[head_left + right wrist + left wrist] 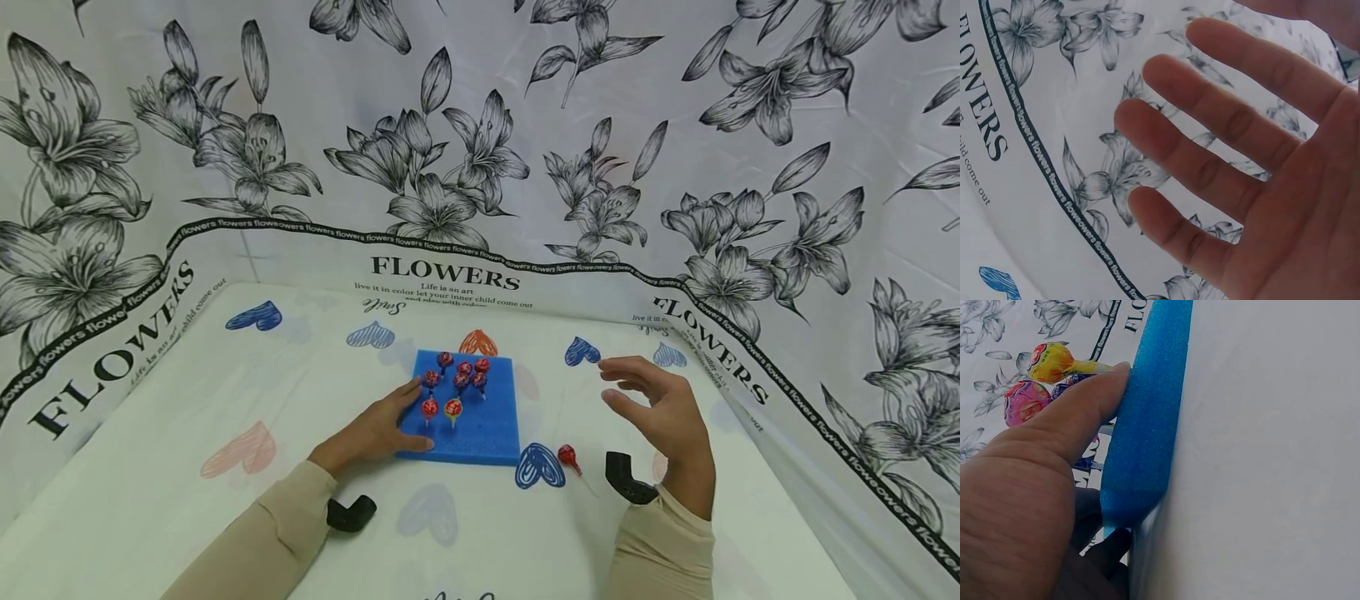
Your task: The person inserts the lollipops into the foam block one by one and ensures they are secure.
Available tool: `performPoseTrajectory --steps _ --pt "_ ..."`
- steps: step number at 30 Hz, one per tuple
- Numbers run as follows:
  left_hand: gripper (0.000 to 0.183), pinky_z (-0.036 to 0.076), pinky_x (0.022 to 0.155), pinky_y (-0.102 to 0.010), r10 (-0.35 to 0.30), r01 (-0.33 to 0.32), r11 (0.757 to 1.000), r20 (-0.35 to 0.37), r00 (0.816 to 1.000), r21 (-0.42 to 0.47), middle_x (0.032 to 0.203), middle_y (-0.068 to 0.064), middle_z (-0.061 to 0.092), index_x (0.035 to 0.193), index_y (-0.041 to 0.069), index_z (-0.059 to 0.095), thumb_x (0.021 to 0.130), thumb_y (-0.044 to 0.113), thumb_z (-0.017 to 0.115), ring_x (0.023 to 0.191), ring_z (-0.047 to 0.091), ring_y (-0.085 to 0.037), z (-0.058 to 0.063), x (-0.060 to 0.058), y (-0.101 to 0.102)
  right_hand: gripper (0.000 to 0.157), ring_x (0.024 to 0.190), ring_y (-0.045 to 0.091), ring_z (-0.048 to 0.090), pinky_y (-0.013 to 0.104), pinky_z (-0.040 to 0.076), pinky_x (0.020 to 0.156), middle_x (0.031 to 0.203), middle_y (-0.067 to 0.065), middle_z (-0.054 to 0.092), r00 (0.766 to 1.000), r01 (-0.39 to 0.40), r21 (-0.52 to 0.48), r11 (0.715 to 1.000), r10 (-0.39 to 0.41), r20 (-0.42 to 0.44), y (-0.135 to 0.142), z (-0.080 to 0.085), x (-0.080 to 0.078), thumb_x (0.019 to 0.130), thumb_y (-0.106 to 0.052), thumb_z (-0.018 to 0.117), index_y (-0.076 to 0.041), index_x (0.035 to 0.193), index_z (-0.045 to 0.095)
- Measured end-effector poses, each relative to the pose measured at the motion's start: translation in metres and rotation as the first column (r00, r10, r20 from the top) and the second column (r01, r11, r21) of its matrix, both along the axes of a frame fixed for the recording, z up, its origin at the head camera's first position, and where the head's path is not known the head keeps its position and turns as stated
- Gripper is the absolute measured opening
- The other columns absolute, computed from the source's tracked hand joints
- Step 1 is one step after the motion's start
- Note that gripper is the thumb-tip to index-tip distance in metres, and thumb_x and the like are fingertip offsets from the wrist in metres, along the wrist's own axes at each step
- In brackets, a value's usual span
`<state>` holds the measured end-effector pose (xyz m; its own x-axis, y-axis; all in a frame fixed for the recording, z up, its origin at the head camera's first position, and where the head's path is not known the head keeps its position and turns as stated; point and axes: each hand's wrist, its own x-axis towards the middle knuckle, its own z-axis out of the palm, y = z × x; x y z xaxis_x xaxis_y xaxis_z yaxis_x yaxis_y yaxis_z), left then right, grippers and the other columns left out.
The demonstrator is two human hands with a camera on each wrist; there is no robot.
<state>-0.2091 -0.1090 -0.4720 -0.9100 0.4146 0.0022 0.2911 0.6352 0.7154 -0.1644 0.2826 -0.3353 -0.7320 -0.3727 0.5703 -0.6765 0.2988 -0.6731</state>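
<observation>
A blue foam block [480, 437] lies flat on the table, with several wrapped lollipops [461, 379] standing upright in its top. My left hand [386, 425] holds the block by its left side, the thumb over the near corner and the fingers along the left edge. Close up in the left wrist view, the thumb [1079, 403] lies against the foam, beside a yellow lollipop [1050, 362] and a pink one [1024, 403]. Raised over the table to the right, my right hand [663, 412] holds nothing, its fingers apart. A loose red lollipop [567, 456] lies on the cloth between the block and this hand.
A white cloth [247, 375] printed with hearts covers the table. Behind and at both sides hangs a fabric [480, 75] with black flower drawings. A black angular piece [351, 513] sits at the left wrist, another [628, 479] at the right.
</observation>
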Motion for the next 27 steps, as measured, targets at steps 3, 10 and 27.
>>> performPoseTrajectory --steps 3,10,27 --pt "0.1 0.021 0.111 -0.053 -0.002 0.002 1.0 -0.005 1.0 0.0 0.159 -0.009 0.016 0.15 0.001 0.029 0.077 0.05 0.078 0.143 0.014 -0.036 0.001 0.001 0.0 0.038 0.102 0.027 0.061 0.03 0.049 0.089 0.114 0.013 0.065 0.999 0.028 0.046 0.999 -0.03 0.042 0.001 -0.001 -0.001 0.083 0.012 0.067 0.005 0.12 0.063" --pt "0.101 0.021 0.11 -0.053 0.003 -0.003 1.0 0.006 1.0 0.011 0.159 -0.009 0.016 0.151 0.003 0.029 0.076 0.049 0.079 0.143 0.014 -0.036 0.003 0.003 0.0 0.036 0.103 0.028 0.062 0.037 0.053 0.082 0.123 0.009 0.062 0.912 0.063 0.257 0.964 -0.16 0.378 0.003 -0.01 -0.004 0.088 -0.016 0.072 -0.008 0.123 0.065" --pt "0.101 0.022 0.11 -0.054 0.017 -0.017 1.0 0.009 1.0 -0.009 0.159 -0.008 0.017 0.152 0.005 0.029 0.076 0.05 0.079 0.142 0.015 -0.036 0.004 0.003 0.002 0.039 0.101 0.026 0.063 0.044 0.05 0.089 0.124 0.015 0.06 0.839 -0.022 0.298 0.954 -0.145 0.525 0.011 -0.041 -0.025 0.088 -0.02 0.071 -0.01 0.126 0.065"
